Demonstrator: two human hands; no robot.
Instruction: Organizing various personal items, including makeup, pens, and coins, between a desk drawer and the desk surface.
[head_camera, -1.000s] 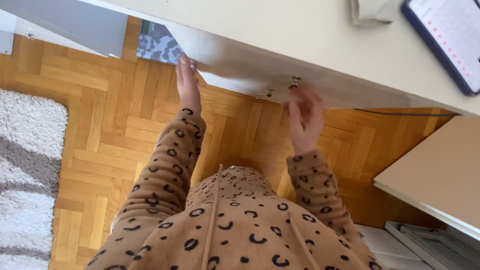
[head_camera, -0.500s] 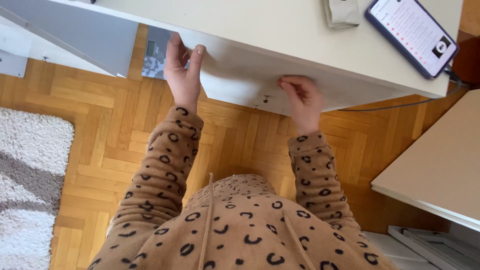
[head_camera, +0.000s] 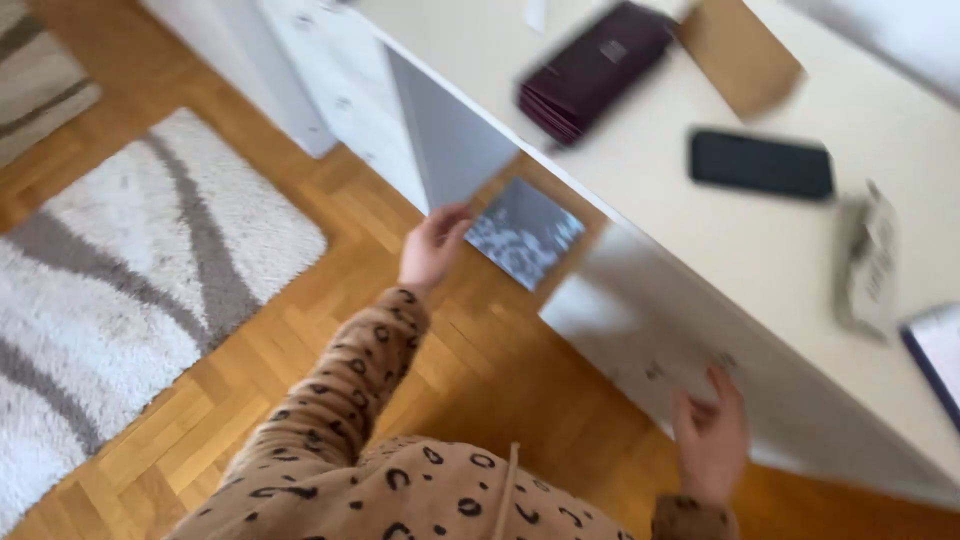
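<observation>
The view is blurred by motion. My left hand (head_camera: 432, 248) reaches out low over the parquet, fingers apart and holding nothing, right beside a flat grey patterned bathroom scale (head_camera: 525, 232) lying on the floor under the white desk (head_camera: 640, 190). On the lower right, my right hand (head_camera: 712, 440) is raised with its fingers spread against the desk's white front panel (head_camera: 640, 345), close to small metal fittings (head_camera: 655, 370). Both arms wear a brown spotted hoodie.
On the desk top lie a dark purple wallet-like case (head_camera: 595, 70), a brown card (head_camera: 740, 55), a black phone (head_camera: 760, 163), a crumpled white paper (head_camera: 868, 265) and a blue-edged device (head_camera: 935, 355). A white drawer unit (head_camera: 330, 70) stands left. A grey-and-white rug (head_camera: 130, 270) covers the floor.
The view has swung left and pulled back, showing the desk top and rug. My left hand left the panel's edge and dropped beside the scale. My right hand let go of the fitting and opened.
</observation>
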